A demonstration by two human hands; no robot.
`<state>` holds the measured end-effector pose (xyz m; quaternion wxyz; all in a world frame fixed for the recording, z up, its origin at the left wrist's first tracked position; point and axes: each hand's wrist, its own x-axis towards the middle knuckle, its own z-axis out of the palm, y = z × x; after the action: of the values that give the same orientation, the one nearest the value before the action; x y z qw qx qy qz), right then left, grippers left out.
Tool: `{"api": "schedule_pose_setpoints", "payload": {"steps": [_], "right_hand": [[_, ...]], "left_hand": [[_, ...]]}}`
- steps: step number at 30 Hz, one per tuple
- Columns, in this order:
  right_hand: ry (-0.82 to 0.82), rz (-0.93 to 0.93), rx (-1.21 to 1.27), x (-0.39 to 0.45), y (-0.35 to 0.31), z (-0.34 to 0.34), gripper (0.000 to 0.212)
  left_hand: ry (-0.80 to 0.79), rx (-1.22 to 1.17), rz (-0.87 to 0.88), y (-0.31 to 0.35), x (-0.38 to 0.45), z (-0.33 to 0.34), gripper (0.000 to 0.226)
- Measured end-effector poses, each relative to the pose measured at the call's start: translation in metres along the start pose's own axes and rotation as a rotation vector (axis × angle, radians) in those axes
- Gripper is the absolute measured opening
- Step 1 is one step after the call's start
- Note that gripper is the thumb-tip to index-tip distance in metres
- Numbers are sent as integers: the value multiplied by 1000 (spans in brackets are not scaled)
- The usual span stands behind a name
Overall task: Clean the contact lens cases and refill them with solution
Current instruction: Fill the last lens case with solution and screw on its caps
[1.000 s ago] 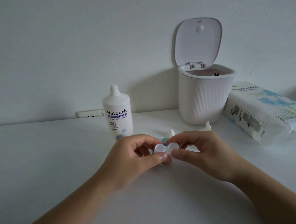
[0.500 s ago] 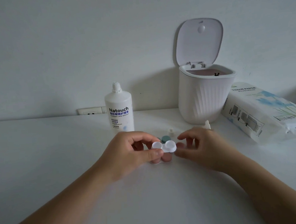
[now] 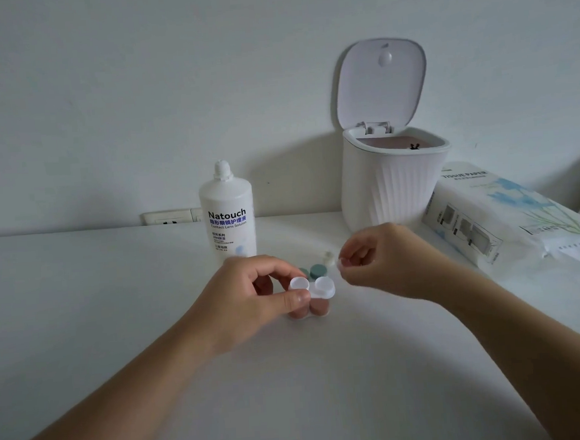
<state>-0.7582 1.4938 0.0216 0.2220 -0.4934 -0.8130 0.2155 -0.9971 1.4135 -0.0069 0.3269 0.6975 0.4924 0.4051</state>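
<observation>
Uncapping was judged underway: lens case (image 3: 312,288) was pinched by left hand (image 3: 253,298); something small, unidentifiable, was pinched in right hand (image 3: 380,261); emptying seemed next.

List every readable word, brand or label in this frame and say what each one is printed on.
"Natouch": on the solution bottle.
"Contact Lens Solution": on the same bottle, under a line of Chinese characters.
Smaller print lower on the bottle: too small to read.
"TISSUE PAPER": on the end of the tissue pack; the line beneath it and the panel print are too blurred to read.
Bin, lens case, wall socket: no text visible.
</observation>
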Motion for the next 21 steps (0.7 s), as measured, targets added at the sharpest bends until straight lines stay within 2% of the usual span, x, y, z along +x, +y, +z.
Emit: {"api": "schedule_pose_setpoints", "payload": {"steps": [6,16,18,21], "right_hand": [[84,-37,357,-4,-1,7,12],[26,-80,801,-17,-2,11,21],[-19,-114,832,-18,-3,12,22],[-69,-163,748,-19,-1,14,34]], "left_hand": [[59,12,3,0,2,1,14],[114,-21,-25,2,3,1,19],[118,-26,-29,3,2,0,27],[122,-13,-25,4,1,-1,34]]}}
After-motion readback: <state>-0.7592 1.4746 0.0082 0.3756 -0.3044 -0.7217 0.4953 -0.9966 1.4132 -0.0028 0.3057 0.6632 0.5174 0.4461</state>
